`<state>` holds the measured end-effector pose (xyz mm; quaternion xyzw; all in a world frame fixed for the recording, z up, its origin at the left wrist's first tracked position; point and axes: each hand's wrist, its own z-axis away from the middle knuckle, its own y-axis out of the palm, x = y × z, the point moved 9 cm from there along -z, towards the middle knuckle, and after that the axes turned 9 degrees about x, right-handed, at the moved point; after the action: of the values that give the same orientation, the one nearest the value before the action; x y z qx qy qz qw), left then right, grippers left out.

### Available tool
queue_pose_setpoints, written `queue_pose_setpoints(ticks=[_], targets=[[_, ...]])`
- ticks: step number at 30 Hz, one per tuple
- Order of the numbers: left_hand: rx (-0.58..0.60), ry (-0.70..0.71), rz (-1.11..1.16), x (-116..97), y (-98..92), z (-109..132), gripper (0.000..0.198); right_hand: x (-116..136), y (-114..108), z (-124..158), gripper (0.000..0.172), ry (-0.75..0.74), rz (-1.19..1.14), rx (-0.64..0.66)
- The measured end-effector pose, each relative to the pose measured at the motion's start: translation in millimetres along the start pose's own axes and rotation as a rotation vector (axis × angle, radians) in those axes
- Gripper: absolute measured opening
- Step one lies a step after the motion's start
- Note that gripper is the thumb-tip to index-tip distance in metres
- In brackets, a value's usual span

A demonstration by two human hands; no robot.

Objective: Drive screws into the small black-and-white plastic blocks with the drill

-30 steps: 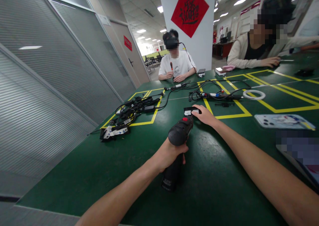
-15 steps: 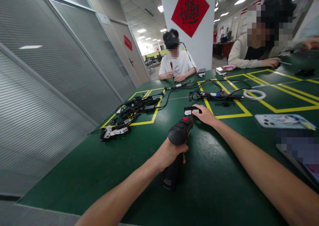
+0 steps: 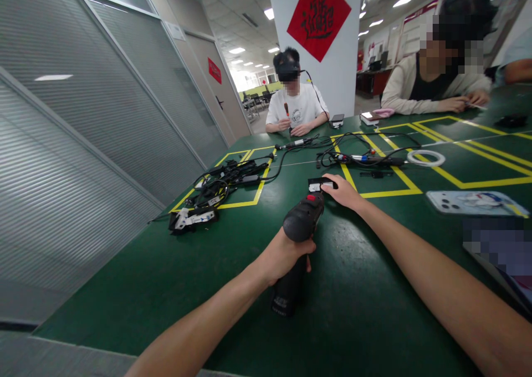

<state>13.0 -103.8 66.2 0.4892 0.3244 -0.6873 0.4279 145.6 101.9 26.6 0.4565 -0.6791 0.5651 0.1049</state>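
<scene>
A black power tool [image 3: 301,219] with a red button on top is gripped by my left hand [image 3: 291,255]; its dark battery base points down toward the green table [image 3: 233,288]. Just beyond the tool's front end is a small black piece with a white label [image 3: 316,185]. My right hand [image 3: 341,190] holds this piece by its right end, with the fingers closed around it. The tool's tip is hidden behind its body, so contact with the piece cannot be made out.
Tangled black cables [image 3: 226,183] lie at the left, near a black and white bundle [image 3: 193,220]. A white ring [image 3: 426,158], a patterned phone [image 3: 476,203] and a dark device [image 3: 499,255] are at the right. Two people sit across the table.
At the right, the seated person's hands have come together near a thin object. The view has shifted slightly; both my hands keep their holds.
</scene>
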Motion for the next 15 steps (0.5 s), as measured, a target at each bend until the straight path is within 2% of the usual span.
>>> queue_pose_setpoints(ticks=[7, 15], targets=[[0.029, 0.046, -0.001, -1.1, 1.5, -0.9, 0.023, -0.4, -0.3, 0.1, 0.041, 0.007, -0.003, 0.0], [0.008, 0.064, -0.013, 1.7, -1.0, -1.8, 0.02, -0.7, 0.1, -0.5, 0.041, 0.007, 0.002, 0.004]])
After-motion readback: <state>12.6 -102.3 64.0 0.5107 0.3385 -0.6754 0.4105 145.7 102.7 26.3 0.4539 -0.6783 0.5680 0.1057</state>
